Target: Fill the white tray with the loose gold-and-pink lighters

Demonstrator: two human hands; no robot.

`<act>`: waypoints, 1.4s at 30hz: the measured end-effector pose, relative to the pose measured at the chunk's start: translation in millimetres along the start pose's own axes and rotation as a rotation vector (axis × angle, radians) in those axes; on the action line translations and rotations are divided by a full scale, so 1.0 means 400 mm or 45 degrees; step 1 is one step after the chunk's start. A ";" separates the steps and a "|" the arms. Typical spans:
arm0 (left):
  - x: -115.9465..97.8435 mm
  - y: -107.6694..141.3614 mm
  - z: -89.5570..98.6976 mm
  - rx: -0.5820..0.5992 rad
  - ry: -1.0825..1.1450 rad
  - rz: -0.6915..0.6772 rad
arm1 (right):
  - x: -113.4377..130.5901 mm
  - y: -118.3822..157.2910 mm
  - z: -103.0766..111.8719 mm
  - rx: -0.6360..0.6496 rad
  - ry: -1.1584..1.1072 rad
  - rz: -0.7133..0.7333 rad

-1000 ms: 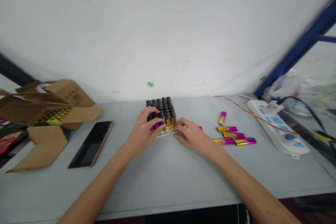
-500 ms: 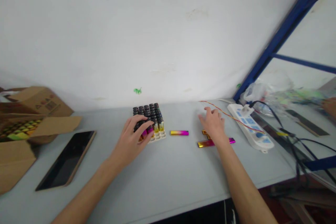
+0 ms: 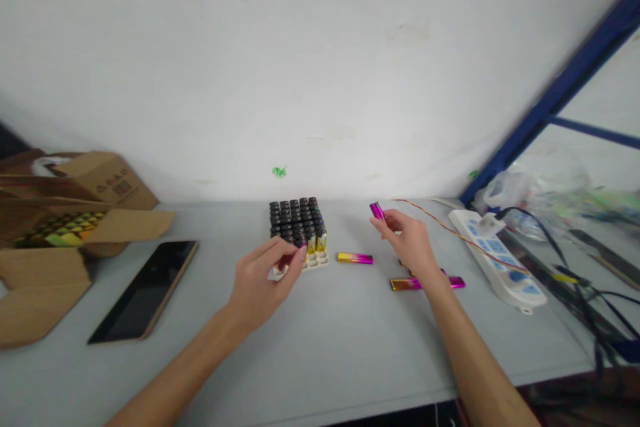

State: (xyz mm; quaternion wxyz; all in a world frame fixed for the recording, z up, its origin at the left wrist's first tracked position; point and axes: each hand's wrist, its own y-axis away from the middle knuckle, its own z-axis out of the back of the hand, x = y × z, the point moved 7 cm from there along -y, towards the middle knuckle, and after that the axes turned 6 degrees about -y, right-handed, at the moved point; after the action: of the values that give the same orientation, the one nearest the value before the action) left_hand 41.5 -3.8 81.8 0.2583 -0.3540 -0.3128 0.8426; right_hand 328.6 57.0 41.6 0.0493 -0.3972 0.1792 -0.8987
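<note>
My left hand point(image 3: 265, 277) is closed at the front of a white tray point(image 3: 320, 260), its thumb and fingertips pinching a small purple-tipped piece point(image 3: 303, 249). Rows of black-capped tubes point(image 3: 295, 217) stand upright in that tray, a few with yellow bodies showing. Raised off the table, my right hand point(image 3: 407, 240) grips a purple tube point(image 3: 377, 211) between thumb and fingers. A yellow-and-purple tube point(image 3: 355, 258) lies between the hands. More such tubes point(image 3: 406, 284) lie under my right wrist, partly hidden by it.
On the left are a dark phone point(image 3: 145, 293) and an open cardboard box point(image 3: 125, 223) of yellow-black items. A white power strip point(image 3: 500, 263) with cables lies on the right, near a blue metal frame point(image 3: 540, 107) and plastic bags point(image 3: 505, 192). A wall rises behind the table.
My right hand has picked up a purple tube and now holds it raised. My left hand has closed from a spread pose into a pinch at the tray's front. The view has shifted slightly.
</note>
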 end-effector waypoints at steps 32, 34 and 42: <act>0.116 0.020 -0.046 0.114 0.596 0.744 | 0.162 0.106 -0.159 0.329 -0.129 0.360; 0.119 0.022 -0.047 0.135 0.476 0.733 | 0.157 0.104 -0.164 0.320 -0.119 0.348; 0.128 0.032 -0.061 0.157 0.550 0.798 | 0.143 0.094 -0.173 0.324 -0.070 0.313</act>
State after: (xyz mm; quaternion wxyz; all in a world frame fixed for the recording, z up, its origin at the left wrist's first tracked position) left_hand 25.9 29.7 37.0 0.0691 -0.5856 -0.0767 0.8040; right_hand 237.0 28.4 24.7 0.2134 -0.3871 0.1098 -0.8902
